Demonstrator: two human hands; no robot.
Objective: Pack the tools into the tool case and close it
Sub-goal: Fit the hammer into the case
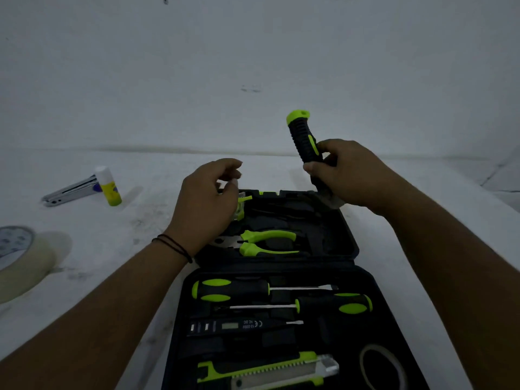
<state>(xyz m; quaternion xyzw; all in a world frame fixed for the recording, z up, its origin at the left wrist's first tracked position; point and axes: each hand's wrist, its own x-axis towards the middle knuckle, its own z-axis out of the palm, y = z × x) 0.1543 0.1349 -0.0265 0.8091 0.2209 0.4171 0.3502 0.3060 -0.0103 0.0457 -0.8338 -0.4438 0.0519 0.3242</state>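
Observation:
The dark tool case (368, 280) lies open on the white surface in front of me. My right hand (349, 175) grips a hammer (305, 139) by its black and green handle, handle end up, its metal head low over the far right corner of the case. My left hand (205, 201) hovers over the far left of the case, fingers curled and holding nothing. The far half holds green-handled pliers (267, 243) and a small green part (242, 206). In the near half sit two screwdrivers (233, 289) (334, 304), a voltage tester (239, 325) and a utility knife (270, 372).
A roll of masking tape (22, 266) lies at the left edge. Farther back on the left, a glue stick (108, 187) stands beside a metal stapler (70, 191). A pale loop (382, 367) rests in the near right of the case. A white wall rises behind.

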